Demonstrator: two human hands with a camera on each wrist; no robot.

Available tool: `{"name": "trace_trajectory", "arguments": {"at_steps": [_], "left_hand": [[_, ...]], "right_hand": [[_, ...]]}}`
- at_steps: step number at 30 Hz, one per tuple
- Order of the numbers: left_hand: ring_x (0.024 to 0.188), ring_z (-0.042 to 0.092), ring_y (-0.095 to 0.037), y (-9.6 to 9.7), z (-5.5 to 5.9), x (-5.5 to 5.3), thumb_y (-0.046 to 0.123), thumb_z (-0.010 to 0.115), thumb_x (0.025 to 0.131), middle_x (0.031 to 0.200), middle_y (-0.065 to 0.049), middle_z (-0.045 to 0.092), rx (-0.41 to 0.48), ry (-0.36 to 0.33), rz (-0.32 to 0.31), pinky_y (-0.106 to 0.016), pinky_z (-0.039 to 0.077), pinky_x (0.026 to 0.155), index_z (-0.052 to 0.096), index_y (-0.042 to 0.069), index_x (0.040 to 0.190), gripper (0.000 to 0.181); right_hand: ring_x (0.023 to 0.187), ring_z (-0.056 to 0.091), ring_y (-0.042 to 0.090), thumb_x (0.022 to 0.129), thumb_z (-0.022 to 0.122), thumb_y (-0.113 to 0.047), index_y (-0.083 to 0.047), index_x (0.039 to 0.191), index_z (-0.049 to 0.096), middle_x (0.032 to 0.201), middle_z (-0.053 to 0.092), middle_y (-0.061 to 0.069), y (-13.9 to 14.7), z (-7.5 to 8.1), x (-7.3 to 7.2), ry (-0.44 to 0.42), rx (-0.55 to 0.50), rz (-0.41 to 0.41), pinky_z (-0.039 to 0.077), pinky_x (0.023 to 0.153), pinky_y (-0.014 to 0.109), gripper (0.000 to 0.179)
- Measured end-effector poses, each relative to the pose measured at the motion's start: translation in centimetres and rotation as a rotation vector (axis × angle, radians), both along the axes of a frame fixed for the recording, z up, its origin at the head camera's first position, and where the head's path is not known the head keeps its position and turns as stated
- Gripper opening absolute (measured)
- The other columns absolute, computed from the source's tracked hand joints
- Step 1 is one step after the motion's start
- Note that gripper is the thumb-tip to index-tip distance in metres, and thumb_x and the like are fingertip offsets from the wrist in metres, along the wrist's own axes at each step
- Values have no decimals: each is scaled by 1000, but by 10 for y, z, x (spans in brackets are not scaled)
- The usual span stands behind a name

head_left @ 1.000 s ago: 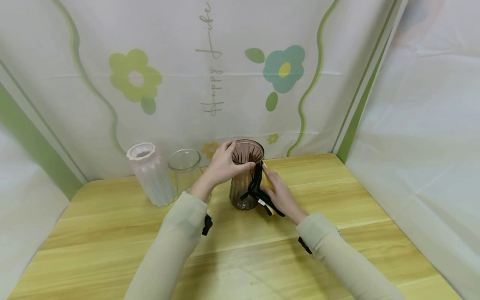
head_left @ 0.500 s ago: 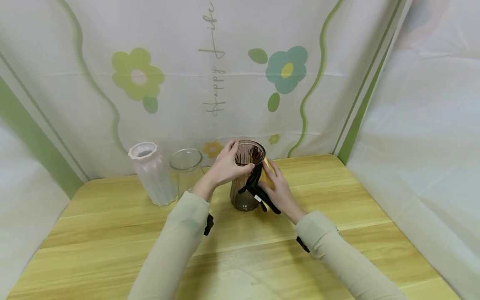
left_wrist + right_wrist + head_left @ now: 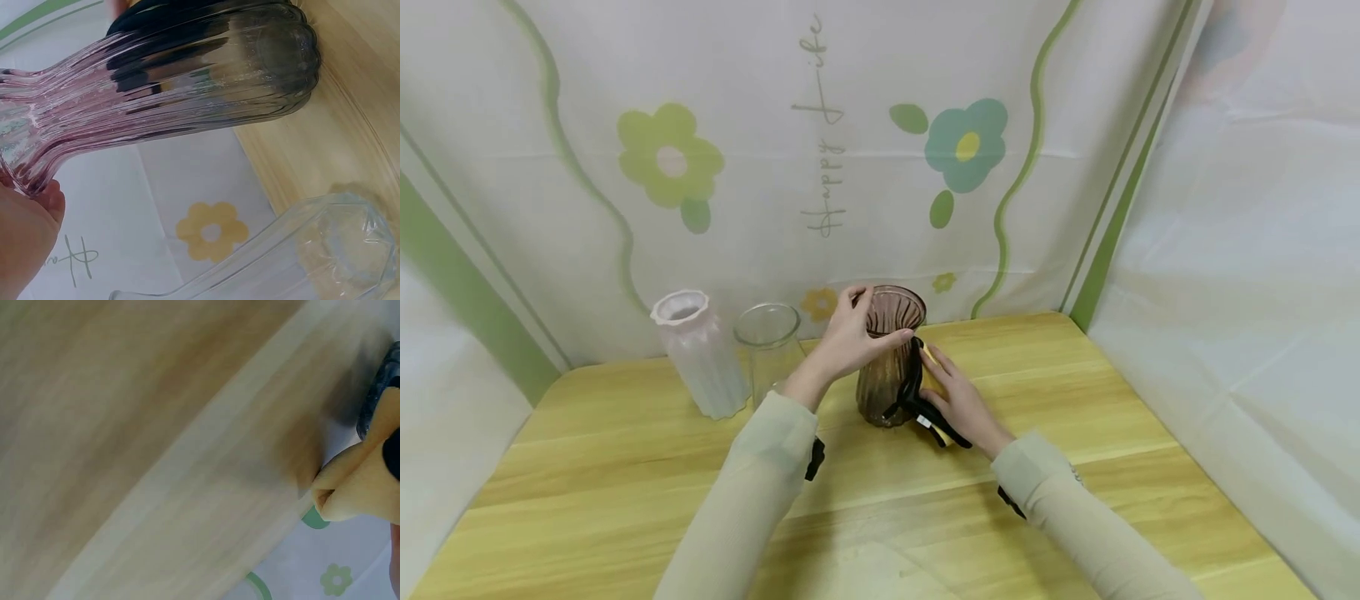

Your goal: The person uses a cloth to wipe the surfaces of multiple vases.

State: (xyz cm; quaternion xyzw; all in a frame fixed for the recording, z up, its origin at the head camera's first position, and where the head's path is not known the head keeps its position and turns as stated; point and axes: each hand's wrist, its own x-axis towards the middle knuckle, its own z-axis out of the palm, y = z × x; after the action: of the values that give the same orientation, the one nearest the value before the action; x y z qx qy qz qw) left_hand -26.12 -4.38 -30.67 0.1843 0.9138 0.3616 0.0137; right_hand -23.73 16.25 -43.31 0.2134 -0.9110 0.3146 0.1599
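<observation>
A wooden table [image 3: 617, 500] with rounded back corners.
Its top is yellowish, with darker streaks of grain running mostly from side to side. Along the back, in a loose row, stand a white vase [image 3: 706, 362] with a wavy rim at the left, a clear glass vase [image 3: 771, 357] just beside it, partly hidden in the head view, and, farther to the right, a ribbed purple-brown vase [image 3: 883, 382].

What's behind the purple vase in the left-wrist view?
Through the purple vase: a dark patch, apparently the black part of the cloth; table and pale backdrop lie beyond. Covered: whatever the dark patch blocks, likely including most of the right hand.
</observation>
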Motion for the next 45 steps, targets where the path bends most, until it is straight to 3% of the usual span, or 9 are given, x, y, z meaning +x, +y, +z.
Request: {"name": "trace_trajectory", "arguments": {"at_steps": [5, 11, 20, 27, 36, 45], "left_hand": [[146, 14, -37, -1, 2, 2, 57, 63, 84, 159, -13, 11, -40, 23, 18, -58, 22, 116, 13, 8, 154, 99], [145, 22, -39, -1, 8, 0, 57, 66, 82, 159, -15, 18, -36, 14, 24, -57, 28, 114, 17, 5, 153, 101], [146, 19, -38, 1, 6, 0, 51, 65, 83, 161, -13, 11, -29, -32, -2, -57, 28, 114, 11, 6, 154, 100], [147, 15, -39, 3, 5, -1, 51, 60, 84, 161, -13, 8, -68, -1, -22, -59, 23, 115, 7, 6, 154, 99], [147, 14, -40, 4, 1, -3, 61, 61, 82, 162, -10, 8, -83, 14, 7, -61, 22, 115, 8, 7, 154, 104], [141, 25, -44, 7, -1, -1, 62, 60, 83, 158, -14, 6, -13, 3, 25, -57, 33, 110, 7, 11, 155, 102]], "right_hand": [[136, 40, 39, 89, 65, -12, -8, 148, 36, 153, 35, 16, -1, 0, 2, -20, -24, 7, 40, 105, 53, 66], [133, 42, 40, 88, 65, -8, -4, 146, 37, 150, 37, 18, -3, 8, 0, 46, -95, 5, 40, 105, 53, 65], [136, 38, 40, 91, 62, -10, -3, 148, 33, 152, 34, 19, -10, 27, 1, 83, -190, -9, 37, 108, 54, 65], [136, 38, 40, 90, 63, -12, -4, 148, 33, 153, 31, 18, -11, 31, -2, 71, -150, -13, 38, 107, 55, 66], [134, 40, 43, 89, 65, -11, -5, 147, 35, 151, 35, 21, -7, 15, -3, 23, -120, 1, 36, 107, 57, 66], [136, 37, 42, 90, 64, -12, -6, 149, 32, 151, 34, 23, 3, -12, 2, -110, -52, -10, 35, 108, 57, 67]]}}
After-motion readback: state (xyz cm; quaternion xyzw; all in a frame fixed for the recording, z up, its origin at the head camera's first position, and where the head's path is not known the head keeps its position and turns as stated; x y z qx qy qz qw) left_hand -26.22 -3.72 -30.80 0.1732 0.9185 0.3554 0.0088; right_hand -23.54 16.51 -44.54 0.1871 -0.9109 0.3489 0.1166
